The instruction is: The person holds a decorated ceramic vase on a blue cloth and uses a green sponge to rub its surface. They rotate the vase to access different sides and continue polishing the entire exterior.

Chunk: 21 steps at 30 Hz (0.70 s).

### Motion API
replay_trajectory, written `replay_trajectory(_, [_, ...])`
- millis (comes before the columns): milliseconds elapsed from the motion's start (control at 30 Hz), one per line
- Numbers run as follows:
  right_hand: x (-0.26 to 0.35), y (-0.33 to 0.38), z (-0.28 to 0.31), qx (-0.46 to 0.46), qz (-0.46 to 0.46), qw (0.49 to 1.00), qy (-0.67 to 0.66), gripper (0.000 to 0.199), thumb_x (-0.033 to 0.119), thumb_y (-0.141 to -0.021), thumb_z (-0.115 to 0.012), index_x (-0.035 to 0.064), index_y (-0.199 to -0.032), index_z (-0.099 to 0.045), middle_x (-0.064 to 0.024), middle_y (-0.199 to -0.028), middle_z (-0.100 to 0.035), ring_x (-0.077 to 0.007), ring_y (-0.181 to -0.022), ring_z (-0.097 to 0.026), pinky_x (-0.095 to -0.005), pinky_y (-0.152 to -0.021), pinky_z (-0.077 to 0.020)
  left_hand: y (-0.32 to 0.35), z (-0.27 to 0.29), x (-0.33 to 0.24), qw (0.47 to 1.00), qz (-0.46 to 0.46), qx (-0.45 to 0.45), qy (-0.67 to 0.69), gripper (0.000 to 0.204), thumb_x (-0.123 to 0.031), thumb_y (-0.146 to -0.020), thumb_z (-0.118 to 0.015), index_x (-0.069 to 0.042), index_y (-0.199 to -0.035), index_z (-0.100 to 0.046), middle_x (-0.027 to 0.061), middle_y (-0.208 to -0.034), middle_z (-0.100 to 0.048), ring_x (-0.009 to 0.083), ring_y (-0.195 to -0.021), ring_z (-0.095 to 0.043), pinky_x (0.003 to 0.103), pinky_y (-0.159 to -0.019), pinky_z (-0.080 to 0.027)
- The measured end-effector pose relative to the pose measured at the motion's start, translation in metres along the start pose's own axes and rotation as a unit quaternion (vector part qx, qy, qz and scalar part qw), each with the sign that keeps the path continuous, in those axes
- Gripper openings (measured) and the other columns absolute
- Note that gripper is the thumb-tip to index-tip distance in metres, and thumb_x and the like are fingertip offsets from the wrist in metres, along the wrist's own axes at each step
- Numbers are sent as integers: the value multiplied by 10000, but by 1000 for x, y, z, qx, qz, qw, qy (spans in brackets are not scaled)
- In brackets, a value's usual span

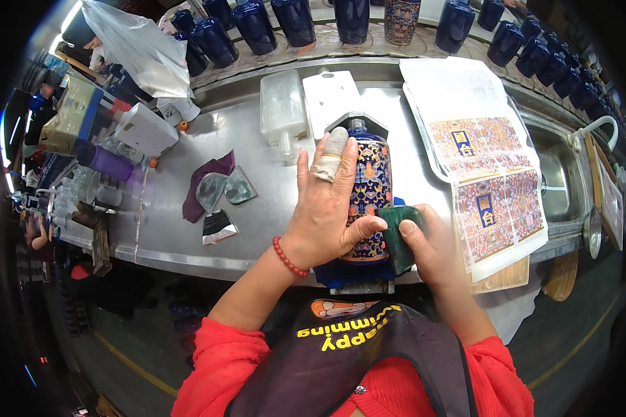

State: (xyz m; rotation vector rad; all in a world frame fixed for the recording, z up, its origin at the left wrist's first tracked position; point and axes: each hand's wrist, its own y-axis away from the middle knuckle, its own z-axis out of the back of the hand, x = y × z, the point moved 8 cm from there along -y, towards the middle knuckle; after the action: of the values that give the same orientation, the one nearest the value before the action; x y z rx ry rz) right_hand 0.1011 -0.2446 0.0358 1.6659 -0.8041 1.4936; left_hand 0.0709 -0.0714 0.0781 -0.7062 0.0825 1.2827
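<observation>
My left hand [316, 222] lies over the patterned bottle [371, 191], its fingers spread and pressing against the upper face and side rather than closing round it; one wears a greyish wrap [335, 149]. My right hand [438, 243] pinches a dark green flat piece [398, 242] against the bottle's right side, thumb on its near face; the other fingers are hidden behind it, and this hand is smeared by blur. I can't tell whether my left thumb touches the green piece.

The bottle lies on the metal worktop [177, 222] right in front of me, neck away, much of its left side covered by my hand. A red bead bracelet [289, 257] circles my left wrist. My dark apron [334, 361] carries yellow lettering, upside down in this view.

To the right, printed sheets [473, 170] bear large characters on blue panels amid the patterning. Beyond, blue bottles [295, 21] stand in a row, several cut off above. The left rim's clutter is too small to make out.
</observation>
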Motion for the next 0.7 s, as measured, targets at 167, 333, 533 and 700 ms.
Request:
replay_trajectory(167, [-2,-3,2,4,0,999,-51,304,292,-996,-610,4,-1096,-619,-39,-947,-655,-96,-858,-593,-251,-758,-479,-4,2,9,998,27,-16,47,1096,-774,-908,-458,56,-1582,-217,300,-1558,-326,494,-1490,-217,652,-1187,-28])
replay_trajectory(333, [-4,-8,4,5,23,998,-60,198,174,-1036,-598,6,-1140,-603,-35,-994,-685,-67,-864,-629,-220,-757,-525,-2,-1,4,999,10,-6,39,1102,-776,-914,-441,66,-1584,-200,297,-1583,-298,478,-1510,-192,648,-1188,-16])
replay_trajectory(533, [-15,-9,6,-4,12,996,-86,185,179,-1034,-607,17,-1122,-611,-16,-995,-676,-54,-882,-608,-211,-765,-509,21,-4,-1,995,44,-9,87,1136,-807,-884,-440,56,-1587,-212,293,-1613,-258,478,-1511,-198,654,-1181,1])
replay_trajectory(700, [-18,-7,6,-13,25,996,-90,161,177,-1029,-620,29,-1091,-620,3,-960,-664,-38,-856,-586,-200,-746,-495,32,-9,-34,999,-16,2,-52,1122,-844,-858,-390,13,-1576,-298,262,-1596,-327,440,-1516,-218,680,-1165,-15])
